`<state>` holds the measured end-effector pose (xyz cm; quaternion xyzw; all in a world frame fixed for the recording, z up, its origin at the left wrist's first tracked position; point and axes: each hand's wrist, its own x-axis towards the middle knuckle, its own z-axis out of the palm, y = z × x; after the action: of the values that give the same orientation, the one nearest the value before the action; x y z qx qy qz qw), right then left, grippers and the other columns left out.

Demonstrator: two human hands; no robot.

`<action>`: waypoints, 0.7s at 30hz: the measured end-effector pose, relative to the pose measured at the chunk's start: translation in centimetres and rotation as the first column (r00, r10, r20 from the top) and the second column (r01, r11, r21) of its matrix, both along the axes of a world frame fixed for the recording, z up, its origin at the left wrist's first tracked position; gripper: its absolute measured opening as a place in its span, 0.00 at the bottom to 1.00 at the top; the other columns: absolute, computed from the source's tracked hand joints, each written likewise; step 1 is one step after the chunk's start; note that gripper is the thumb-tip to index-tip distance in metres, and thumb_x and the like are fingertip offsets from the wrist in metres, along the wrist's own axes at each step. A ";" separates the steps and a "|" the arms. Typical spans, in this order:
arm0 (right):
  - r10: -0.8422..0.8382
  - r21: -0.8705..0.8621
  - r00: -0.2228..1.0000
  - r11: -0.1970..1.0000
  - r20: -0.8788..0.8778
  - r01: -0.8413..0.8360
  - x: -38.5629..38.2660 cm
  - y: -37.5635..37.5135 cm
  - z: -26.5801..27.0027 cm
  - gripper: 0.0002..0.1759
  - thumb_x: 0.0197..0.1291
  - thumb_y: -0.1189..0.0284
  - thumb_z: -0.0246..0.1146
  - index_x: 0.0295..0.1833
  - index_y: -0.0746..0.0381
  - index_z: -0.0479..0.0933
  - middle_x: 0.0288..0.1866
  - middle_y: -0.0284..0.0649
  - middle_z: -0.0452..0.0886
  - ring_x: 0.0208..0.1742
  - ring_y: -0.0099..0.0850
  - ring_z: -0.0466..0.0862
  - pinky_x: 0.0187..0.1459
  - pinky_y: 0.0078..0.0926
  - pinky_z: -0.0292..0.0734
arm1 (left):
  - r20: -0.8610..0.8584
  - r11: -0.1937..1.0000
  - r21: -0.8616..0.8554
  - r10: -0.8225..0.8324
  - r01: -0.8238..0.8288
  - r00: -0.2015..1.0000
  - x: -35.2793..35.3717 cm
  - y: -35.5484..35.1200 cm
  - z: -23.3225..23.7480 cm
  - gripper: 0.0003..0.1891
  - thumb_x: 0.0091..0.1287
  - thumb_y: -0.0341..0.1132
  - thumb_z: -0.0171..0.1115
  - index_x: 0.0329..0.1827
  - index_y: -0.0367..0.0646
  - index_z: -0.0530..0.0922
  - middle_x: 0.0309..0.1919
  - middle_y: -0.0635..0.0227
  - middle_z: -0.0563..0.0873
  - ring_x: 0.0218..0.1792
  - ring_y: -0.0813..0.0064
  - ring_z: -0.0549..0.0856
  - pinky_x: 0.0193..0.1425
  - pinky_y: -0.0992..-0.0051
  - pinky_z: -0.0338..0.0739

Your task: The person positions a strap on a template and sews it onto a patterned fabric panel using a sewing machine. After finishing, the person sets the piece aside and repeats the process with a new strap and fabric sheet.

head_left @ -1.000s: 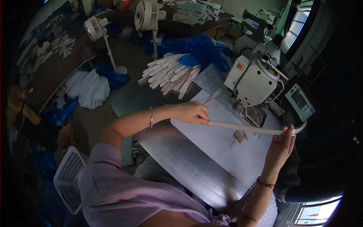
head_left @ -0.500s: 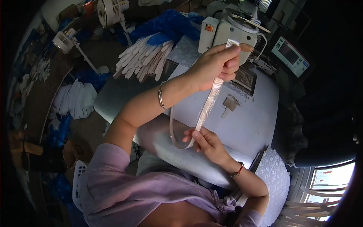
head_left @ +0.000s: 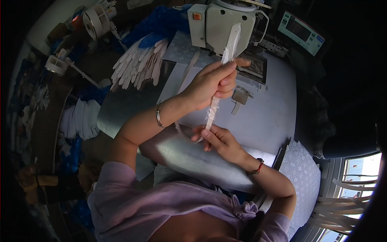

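Note:
A long, narrow pale strip with shiny clear film on it (head_left: 231, 42) runs between my two hands. My left hand (head_left: 217, 84) is wrapped round its upper part, and one end sticks up above the fist. Lower down, my right hand (head_left: 223, 147) pinches the strip between thumb and fingers. From there the strip bends back in a loop that passes behind my left forearm and shows again above it. On the white table (head_left: 266, 129) beyond my hands lies a small beige piece with a tail (head_left: 240, 97).
A machine head (head_left: 225, 28) with a switch box (head_left: 197, 26) stands behind my hands, and a lit monitor (head_left: 300, 32) at the right. White glove-like pieces (head_left: 139, 62) fan out at the left, near a fan (head_left: 96, 23). Patterned sheet material (head_left: 300, 181) stands by my right elbow.
My left hand has slid down the strip, closer to my right hand. More of the strip now stands above the fist. The camera view has shifted slightly.

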<state>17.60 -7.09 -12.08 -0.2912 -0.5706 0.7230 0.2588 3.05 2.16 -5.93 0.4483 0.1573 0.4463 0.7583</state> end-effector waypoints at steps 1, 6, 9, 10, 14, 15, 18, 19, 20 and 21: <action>0.114 0.039 0.993 0.993 0.017 -0.115 -0.3 -0.3 -0.6 0.22 0.79 0.61 0.47 0.59 0.67 0.77 0.48 0.37 0.84 0.35 0.19 0.77 0.45 0.19 0.77 | 0.025 0.999 0.015 -0.037 0.036 0.999 -0.3 0.2 0.1 0.20 0.81 0.43 0.45 0.68 0.40 0.71 0.25 0.80 0.62 0.21 0.88 0.58 0.24 0.85 0.57; 0.008 0.168 0.998 0.986 -0.059 0.002 -0.3 1.4 0.1 0.21 0.78 0.61 0.50 0.59 0.66 0.78 0.43 0.34 0.84 0.35 0.20 0.79 0.42 0.19 0.77 | -0.116 0.993 -0.100 -0.074 0.063 0.991 0.3 -1.9 -1.2 0.21 0.82 0.43 0.44 0.68 0.40 0.71 0.23 0.81 0.60 0.21 0.88 0.58 0.24 0.84 0.58; 0.141 0.181 0.987 0.972 0.072 -0.152 0.8 1.8 0.5 0.22 0.78 0.61 0.50 0.60 0.67 0.77 0.47 0.36 0.84 0.37 0.20 0.80 0.42 0.20 0.78 | -0.127 0.997 -0.042 -0.063 0.058 0.990 -1.4 -1.4 -1.6 0.21 0.82 0.43 0.42 0.67 0.39 0.71 0.23 0.81 0.61 0.20 0.89 0.59 0.23 0.85 0.57; 0.272 0.119 0.941 0.947 0.204 -0.299 1.3 1.7 0.5 0.23 0.78 0.60 0.50 0.61 0.68 0.76 0.51 0.37 0.83 0.38 0.20 0.80 0.41 0.20 0.78 | -0.129 0.997 -0.047 -0.072 0.066 0.989 -1.9 -1.3 -1.3 0.21 0.82 0.43 0.42 0.67 0.39 0.71 0.23 0.81 0.61 0.20 0.89 0.59 0.23 0.85 0.57; -0.269 0.397 0.953 0.897 0.135 0.197 5.1 4.7 5.0 0.23 0.75 0.58 0.56 0.62 0.65 0.77 0.50 0.36 0.83 0.34 0.19 0.78 0.37 0.17 0.74 | -0.242 0.984 -0.034 -0.180 0.177 0.954 -2.9 -1.6 -0.5 0.22 0.83 0.44 0.39 0.66 0.36 0.71 0.21 0.82 0.59 0.18 0.90 0.58 0.21 0.85 0.56; -0.457 0.377 0.889 0.822 -0.010 0.427 5.9 6.2 6.5 0.23 0.74 0.58 0.58 0.62 0.64 0.77 0.50 0.36 0.83 0.32 0.19 0.76 0.35 0.17 0.73 | -0.275 0.963 -0.062 -0.268 0.261 0.923 -2.8 -2.0 -0.5 0.22 0.83 0.45 0.39 0.64 0.37 0.72 0.21 0.82 0.60 0.18 0.91 0.58 0.21 0.85 0.56; -0.642 0.473 0.754 0.626 -0.140 0.620 6.7 8.8 9.1 0.19 0.70 0.58 0.63 0.53 0.64 0.81 0.37 0.34 0.82 0.31 0.17 0.75 0.31 0.16 0.70 | -0.310 0.930 -0.081 -0.367 0.360 0.877 -1.9 -2.7 -0.7 0.22 0.83 0.45 0.39 0.64 0.36 0.73 0.20 0.82 0.60 0.17 0.90 0.58 0.21 0.85 0.56; -0.615 0.499 0.784 0.655 -0.083 0.567 6.6 9.3 9.1 0.18 0.71 0.58 0.62 0.47 0.64 0.82 0.33 0.32 0.80 0.29 0.16 0.73 0.30 0.16 0.67 | -0.343 0.916 -0.080 -0.397 0.394 0.852 -1.7 -2.7 -0.7 0.22 0.83 0.45 0.39 0.63 0.35 0.73 0.20 0.82 0.60 0.17 0.90 0.58 0.21 0.85 0.56; -0.582 0.521 0.812 0.686 -0.025 0.508 6.5 9.8 9.0 0.18 0.71 0.59 0.62 0.41 0.64 0.82 0.28 0.29 0.78 0.27 0.16 0.71 0.29 0.16 0.65 | -0.343 0.914 -0.082 -0.399 0.396 0.850 -1.6 -2.6 -0.9 0.22 0.83 0.45 0.39 0.63 0.35 0.73 0.20 0.82 0.60 0.17 0.90 0.58 0.21 0.85 0.56; -0.581 0.519 0.814 0.688 -0.025 0.507 6.7 10.4 8.6 0.18 0.71 0.59 0.62 0.41 0.64 0.82 0.28 0.29 0.78 0.27 0.16 0.71 0.29 0.16 0.65 | -0.336 0.919 -0.103 -0.393 0.381 0.856 -1.7 -2.6 -1.3 0.22 0.83 0.44 0.41 0.63 0.35 0.73 0.21 0.83 0.60 0.17 0.90 0.57 0.21 0.85 0.56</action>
<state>24.26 3.33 -3.46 -0.4199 -0.6427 0.4161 0.4874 1.33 -0.40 -7.23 0.5301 0.2037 0.1953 0.7996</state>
